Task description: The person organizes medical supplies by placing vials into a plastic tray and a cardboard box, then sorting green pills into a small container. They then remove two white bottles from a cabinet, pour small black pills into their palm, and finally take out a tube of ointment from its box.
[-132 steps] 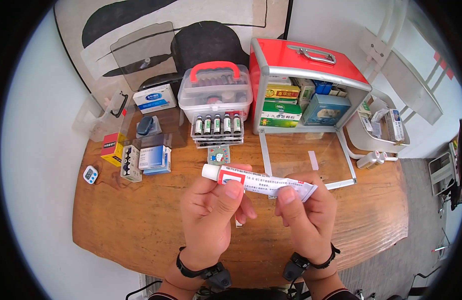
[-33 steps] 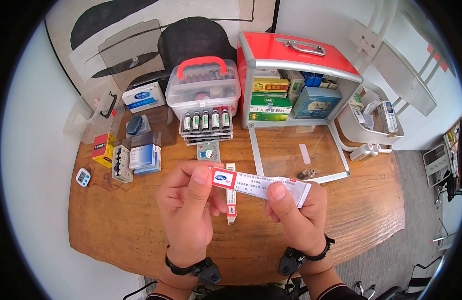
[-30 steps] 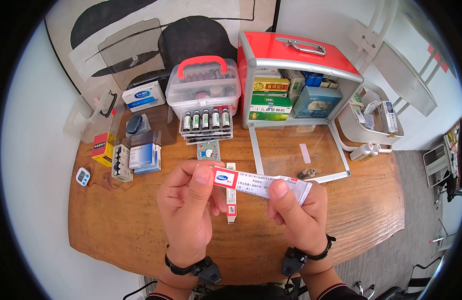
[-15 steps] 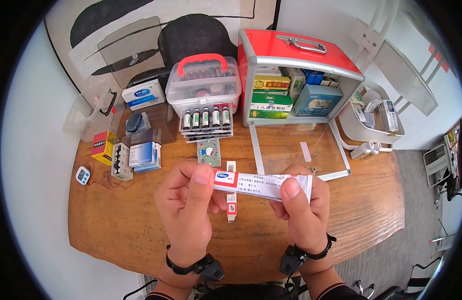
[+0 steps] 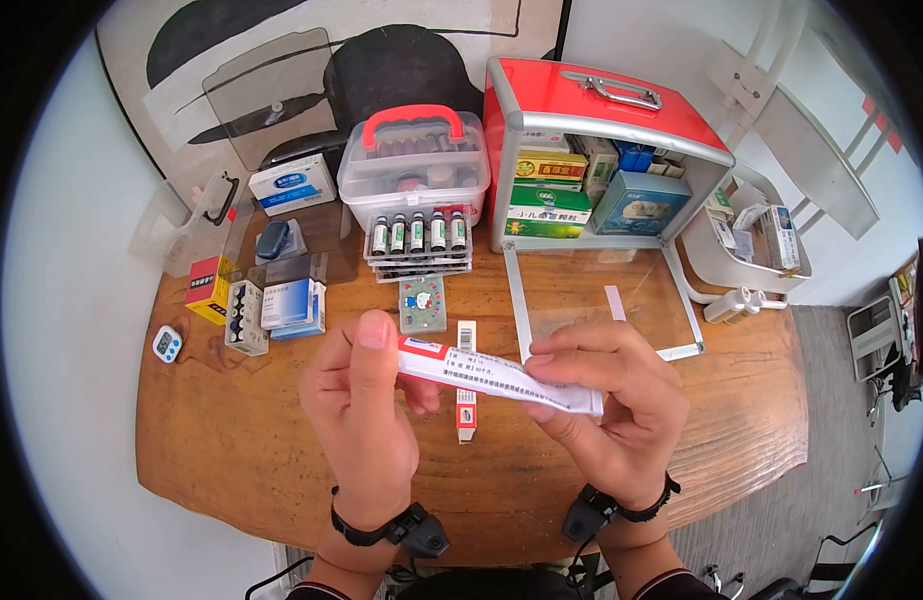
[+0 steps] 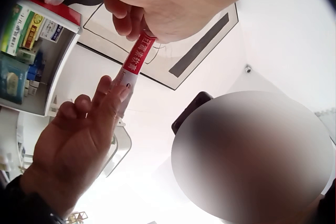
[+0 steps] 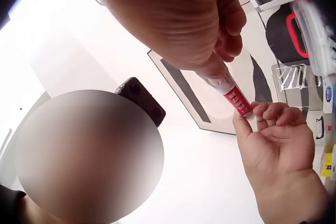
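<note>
Both hands hold a white and red ointment tube (image 5: 486, 378) above the table, its flat crimped end to the right and tilted slightly down. My left hand (image 5: 366, 410) grips the cap end, thumb up, and hides the cap in the head view. With thumb and fingers, my right hand (image 5: 616, 415) pinches the tube near the crimp. In the left wrist view the tube's red face (image 6: 139, 53) shows white lettering. Below the tube, on the wood, lies a narrow white and red carton (image 5: 466, 415), partly covered by it.
Behind stand a clear case with red handle (image 5: 414, 170), racked vials (image 5: 418, 235) and a red medicine cabinet (image 5: 611, 90), its glass door (image 5: 601, 290) folded down onto the table. Medicine boxes (image 5: 293, 305) and a timer (image 5: 167, 344) are left; a white bin (image 5: 701, 255) stands right.
The tube has turned about its length, showing other print, and its crimped end has dipped. Earlier the white cap showed; now the left hand covers it. The right fingers have shifted onto the tube's top.
</note>
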{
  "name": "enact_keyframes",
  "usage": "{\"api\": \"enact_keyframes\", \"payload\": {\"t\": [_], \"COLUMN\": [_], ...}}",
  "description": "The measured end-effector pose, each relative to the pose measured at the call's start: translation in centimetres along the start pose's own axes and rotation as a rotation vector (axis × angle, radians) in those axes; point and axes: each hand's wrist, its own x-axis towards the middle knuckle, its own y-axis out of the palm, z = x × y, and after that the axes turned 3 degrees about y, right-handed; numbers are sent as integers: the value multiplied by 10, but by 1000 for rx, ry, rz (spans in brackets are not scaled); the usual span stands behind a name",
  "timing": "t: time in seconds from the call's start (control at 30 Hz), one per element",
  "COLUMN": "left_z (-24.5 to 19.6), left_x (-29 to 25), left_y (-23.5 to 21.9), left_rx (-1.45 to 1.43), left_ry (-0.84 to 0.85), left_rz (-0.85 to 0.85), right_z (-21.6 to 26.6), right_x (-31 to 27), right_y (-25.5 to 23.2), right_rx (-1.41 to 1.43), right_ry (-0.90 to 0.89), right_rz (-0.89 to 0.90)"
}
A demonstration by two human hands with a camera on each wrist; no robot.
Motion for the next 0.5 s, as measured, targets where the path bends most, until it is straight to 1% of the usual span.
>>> {"api": "enact_keyframes", "payload": {"t": [0.07,0.13,0.17,0.23,0.27,0.33,0.43,0.5], "left_z": [0,2,3,3,3,2,2,3], "left_x": [1,1,0,0,0,0,1,1], "left_y": [0,-1,-3,-4,-4,-4,-4,-4], "left_rx": [-23,-45,-48,-51,-74,-95,-91,-63], "left_ry": [2,4,-6,-16,-37,-58,-62,-47], "left_rz": [5,11,18,25,15,5,-6,20], "right_z": [4,9,11,13,13,12,9,11], "right_x": [1,-1,-2,-5,-5,-6,-6,-4], "right_y": [0,0,1,2,0,-4,-5,-4], "right_rx": [-17,67,67,151,151,137,113,82], "right_ry": [3,151,152,293,293,316,294,275], "right_rz": [-29,29,28,61,61,148,156,137]}}
